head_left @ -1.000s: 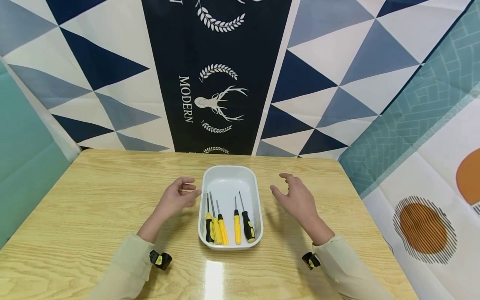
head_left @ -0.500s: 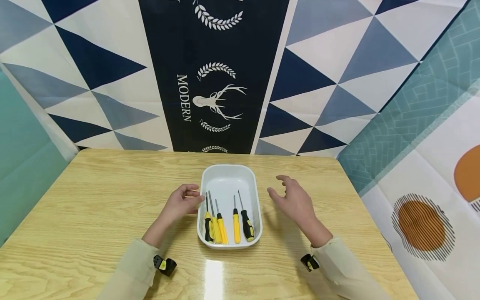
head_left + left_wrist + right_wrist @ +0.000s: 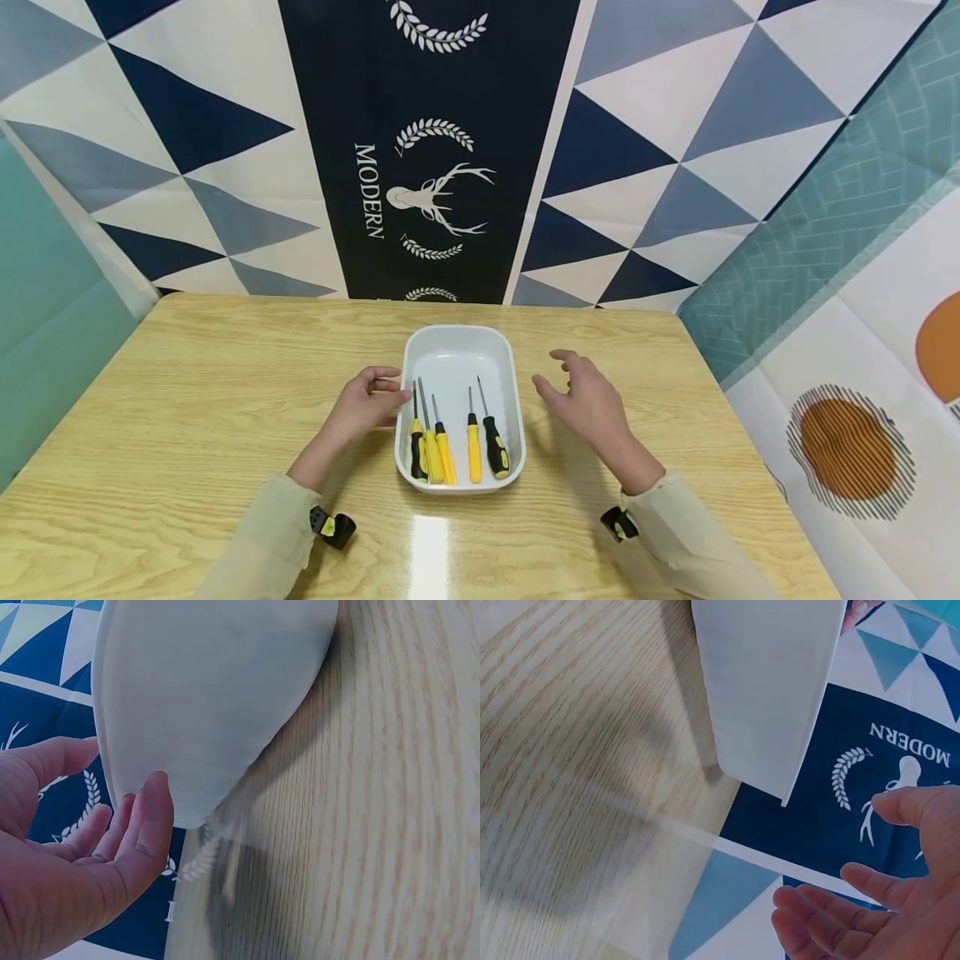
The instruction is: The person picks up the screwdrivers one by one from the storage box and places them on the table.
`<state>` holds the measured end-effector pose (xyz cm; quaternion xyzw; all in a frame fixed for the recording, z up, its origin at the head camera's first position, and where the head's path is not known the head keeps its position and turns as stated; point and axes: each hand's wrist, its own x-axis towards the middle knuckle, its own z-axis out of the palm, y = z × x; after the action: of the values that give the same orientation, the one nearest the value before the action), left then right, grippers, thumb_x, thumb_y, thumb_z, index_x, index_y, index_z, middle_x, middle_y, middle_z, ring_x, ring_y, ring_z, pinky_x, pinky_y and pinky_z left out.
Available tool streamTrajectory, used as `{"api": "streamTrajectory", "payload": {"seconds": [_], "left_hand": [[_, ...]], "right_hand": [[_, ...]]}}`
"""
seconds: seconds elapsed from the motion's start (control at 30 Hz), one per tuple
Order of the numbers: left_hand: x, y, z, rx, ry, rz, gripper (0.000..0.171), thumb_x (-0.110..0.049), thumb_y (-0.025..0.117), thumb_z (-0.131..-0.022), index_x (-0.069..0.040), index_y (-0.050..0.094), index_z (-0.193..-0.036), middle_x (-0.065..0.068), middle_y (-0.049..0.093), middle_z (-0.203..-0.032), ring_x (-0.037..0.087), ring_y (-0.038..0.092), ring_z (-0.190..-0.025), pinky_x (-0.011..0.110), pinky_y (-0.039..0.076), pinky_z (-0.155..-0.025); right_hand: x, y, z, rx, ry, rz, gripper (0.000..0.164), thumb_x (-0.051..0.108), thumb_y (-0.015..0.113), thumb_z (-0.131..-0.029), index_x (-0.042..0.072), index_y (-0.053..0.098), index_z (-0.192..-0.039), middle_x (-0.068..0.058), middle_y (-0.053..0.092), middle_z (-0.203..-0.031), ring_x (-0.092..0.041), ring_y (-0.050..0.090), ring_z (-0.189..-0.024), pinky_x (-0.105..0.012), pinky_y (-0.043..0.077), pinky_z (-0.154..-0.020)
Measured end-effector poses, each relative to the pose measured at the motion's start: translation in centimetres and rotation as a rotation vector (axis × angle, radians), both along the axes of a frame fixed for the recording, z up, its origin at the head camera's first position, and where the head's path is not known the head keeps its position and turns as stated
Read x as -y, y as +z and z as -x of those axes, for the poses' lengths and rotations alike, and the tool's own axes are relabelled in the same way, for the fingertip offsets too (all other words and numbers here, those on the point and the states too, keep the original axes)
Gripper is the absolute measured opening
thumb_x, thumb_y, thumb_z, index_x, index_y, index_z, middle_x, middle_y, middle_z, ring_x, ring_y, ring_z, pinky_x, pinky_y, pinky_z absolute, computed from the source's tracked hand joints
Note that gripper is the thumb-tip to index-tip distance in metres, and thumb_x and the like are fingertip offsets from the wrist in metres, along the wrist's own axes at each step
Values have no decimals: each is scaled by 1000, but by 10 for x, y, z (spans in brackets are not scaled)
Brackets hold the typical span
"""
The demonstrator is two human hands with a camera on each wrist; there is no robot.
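A white rectangular tray (image 3: 460,360) stands on the wooden table. Inside lie several screwdrivers with yellow or black handles, their shafts pointing away from me. On the left side are a black-and-yellow screwdriver (image 3: 417,450) and two yellow ones (image 3: 446,454); on the right are a yellow screwdriver (image 3: 474,450) and a black one (image 3: 496,448). My left hand (image 3: 363,404) is at the tray's left side, thumb tip at the rim and relaxed fingers beside the outer wall (image 3: 202,697). To the right, my right hand (image 3: 588,404) hovers apart from the tray, fingers loosely bent, holding nothing.
The wooden table (image 3: 247,358) reaches back to a patterned wall covering (image 3: 450,150) with blue triangles and a deer print. Teal sheeting (image 3: 52,317) borders the left, and a sheet with orange circles (image 3: 847,442) borders the right.
My left hand has moved right, bringing the thumb from beside the tray to its rim. My right hand has drifted slightly left. The screwdrivers keep their places in the tray.
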<state>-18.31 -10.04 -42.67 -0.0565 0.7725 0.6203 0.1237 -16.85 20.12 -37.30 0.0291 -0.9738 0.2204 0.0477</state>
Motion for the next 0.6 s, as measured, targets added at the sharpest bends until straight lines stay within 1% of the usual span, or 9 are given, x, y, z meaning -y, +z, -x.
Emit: {"api": "streamTrajectory", "payload": {"seconds": [0.13, 0.23, 0.43, 0.6], "left_hand": [[1, 2, 0, 0, -3, -3, 46, -17, 65, -88, -4, 47, -129, 16, 53, -113, 17, 63, -82, 33, 59, -70], [2, 4, -1, 7, -10, -6, 46, -16, 64, -88, -4, 47, -129, 16, 53, -111, 15, 63, -79, 33, 58, -70], [1, 6, -2, 22, -11, -25, 44, -12, 63, -89, -3, 47, -128, 14, 53, -108, 15, 64, -80, 32, 58, -70], [1, 7, 0, 38, -8, -42, 43, -9, 62, -88, -2, 48, -128, 13, 54, -105, 15, 64, -78, 30, 58, -68]], "right_hand": [[1, 1, 1, -1, 9, 6, 54, 45, 54, -90, 10, 50, -131, -17, 60, -120, -30, 61, -97, -43, 52, -72], [2, 2, 1, 9, 18, 27, 54, 43, 55, -90, 9, 51, -131, -18, 61, -119, -29, 62, -96, -43, 52, -74], [2, 6, 0, 74, 22, 134, 53, 42, 56, -91, 9, 50, -132, -18, 60, -119, -29, 63, -95, -43, 52, -78], [3, 9, -2, 121, 16, 217, 51, 41, 56, -91, 9, 50, -130, -18, 60, -118, -29, 63, -96, -41, 53, -79]]}}
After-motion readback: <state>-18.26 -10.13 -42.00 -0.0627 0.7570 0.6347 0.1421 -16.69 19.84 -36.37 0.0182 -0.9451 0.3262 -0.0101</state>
